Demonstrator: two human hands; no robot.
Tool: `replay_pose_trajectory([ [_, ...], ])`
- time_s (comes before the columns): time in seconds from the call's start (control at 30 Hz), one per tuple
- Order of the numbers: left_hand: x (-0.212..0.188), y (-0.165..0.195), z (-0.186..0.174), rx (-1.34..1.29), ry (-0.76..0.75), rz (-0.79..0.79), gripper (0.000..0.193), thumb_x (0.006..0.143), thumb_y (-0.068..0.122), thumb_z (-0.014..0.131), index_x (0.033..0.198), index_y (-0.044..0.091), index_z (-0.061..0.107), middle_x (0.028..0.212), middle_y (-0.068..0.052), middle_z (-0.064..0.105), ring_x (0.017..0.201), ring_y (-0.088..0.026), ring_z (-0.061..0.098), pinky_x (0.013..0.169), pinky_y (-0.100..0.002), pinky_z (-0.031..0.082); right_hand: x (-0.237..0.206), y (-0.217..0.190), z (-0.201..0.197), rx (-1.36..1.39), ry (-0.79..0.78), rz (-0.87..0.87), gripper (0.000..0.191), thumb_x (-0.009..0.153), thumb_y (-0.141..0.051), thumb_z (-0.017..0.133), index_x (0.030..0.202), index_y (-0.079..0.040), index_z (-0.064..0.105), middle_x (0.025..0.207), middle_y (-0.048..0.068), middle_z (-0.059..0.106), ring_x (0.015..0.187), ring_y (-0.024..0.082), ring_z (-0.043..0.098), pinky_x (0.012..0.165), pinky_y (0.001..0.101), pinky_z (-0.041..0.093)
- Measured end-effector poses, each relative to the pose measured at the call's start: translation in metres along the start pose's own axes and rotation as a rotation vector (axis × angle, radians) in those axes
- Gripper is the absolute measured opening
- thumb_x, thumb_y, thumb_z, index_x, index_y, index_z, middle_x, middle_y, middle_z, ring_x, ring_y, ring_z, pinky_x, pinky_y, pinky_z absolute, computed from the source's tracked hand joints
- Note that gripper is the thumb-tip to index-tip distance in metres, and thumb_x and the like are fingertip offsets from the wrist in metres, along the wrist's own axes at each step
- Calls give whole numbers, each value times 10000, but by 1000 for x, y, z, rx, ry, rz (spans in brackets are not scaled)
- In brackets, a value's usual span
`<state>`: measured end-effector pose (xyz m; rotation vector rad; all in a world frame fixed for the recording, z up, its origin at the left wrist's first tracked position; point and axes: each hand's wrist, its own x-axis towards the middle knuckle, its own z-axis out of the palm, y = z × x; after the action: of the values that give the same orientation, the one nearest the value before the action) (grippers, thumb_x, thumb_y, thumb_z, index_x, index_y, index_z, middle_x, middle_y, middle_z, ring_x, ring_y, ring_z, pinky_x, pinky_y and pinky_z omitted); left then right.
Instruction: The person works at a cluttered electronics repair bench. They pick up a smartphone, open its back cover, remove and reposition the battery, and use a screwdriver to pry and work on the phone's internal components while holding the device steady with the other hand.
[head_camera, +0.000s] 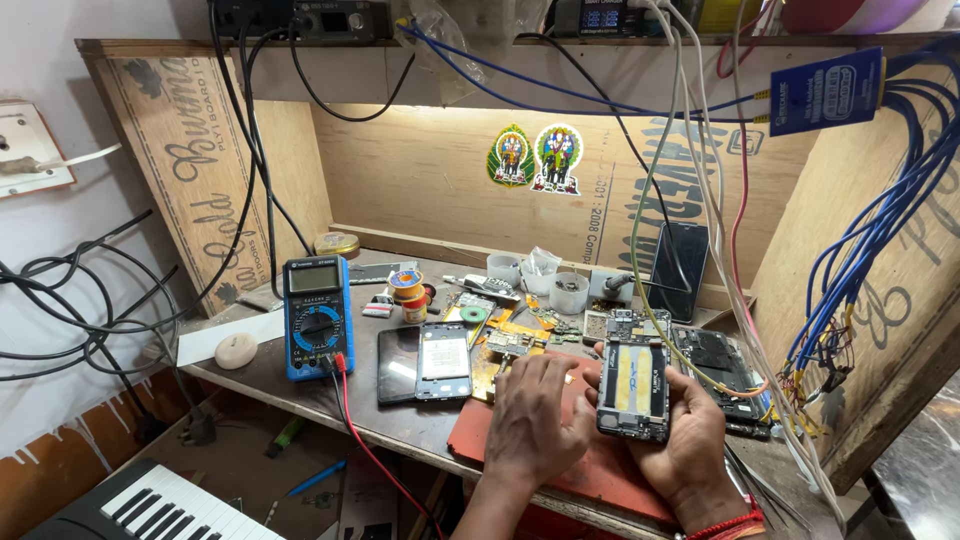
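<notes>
My right hand (690, 440) holds an opened phone (633, 390) with its back off, the yellow and dark insides facing up. My left hand (535, 415) rests fingers-down on the red work mat (475, 435), its fingertips close to a circuit board (510, 345) and next to the held phone's left edge. Whether it pinches a small part is hidden.
A blue multimeter (317, 315) with a red lead stands left. Another opened phone (443, 362) lies on a dark screen panel (397, 365). Small cups (568, 292), a solder spool (406, 284), a leaning black phone (680, 270), hanging cables (700, 230) and tweezers (765, 490) crowd the bench.
</notes>
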<state>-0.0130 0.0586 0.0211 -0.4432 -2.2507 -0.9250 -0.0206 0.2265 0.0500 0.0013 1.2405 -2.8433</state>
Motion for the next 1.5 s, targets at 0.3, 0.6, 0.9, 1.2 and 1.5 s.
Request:
replay_pose_trajectory([
  [0.3,-5,11,-22,-142,44,256,607,675,319,860,1171,102,585,1200,-88,592,1188,-306,564,1011,-459,422,6,3,-9,9,13,33,470,1041,-270,317,1327,33,537,1243,249,642,1121,423,637,1028,580,484],
  [0.6,-6,9,-20,-130,6,271,660,637,314,868,1193,103,582,1298,-95,558,1259,-298,550,1030,-455,418,16,7,-25,40,16,3,412,1056,-259,342,1293,-16,575,1202,170,677,1104,342,656,998,554,505],
  [0.9,-5,6,-16,-90,-8,253,751,618,309,878,1259,105,544,1309,-89,542,1271,-308,532,1033,-461,413,12,7,-20,-27,-37,6,427,1048,-294,363,1285,-23,592,1164,182,693,1056,363,677,944,553,531],
  [1.2,-5,-2,-14,-241,108,269,819,702,382,878,1329,56,464,1240,-145,560,1194,-345,565,1012,-487,431,9,6,-14,-76,-77,111,504,1039,-352,387,1272,37,606,1087,270,718,984,384,709,891,529,567],
  [1.5,-2,-13,-6,-437,327,-132,410,945,179,634,1329,69,544,1118,-102,625,994,-245,635,903,-396,528,9,8,-20,-260,-365,262,584,966,-436,457,1314,4,619,1060,257,764,893,302,750,701,423,614],
])
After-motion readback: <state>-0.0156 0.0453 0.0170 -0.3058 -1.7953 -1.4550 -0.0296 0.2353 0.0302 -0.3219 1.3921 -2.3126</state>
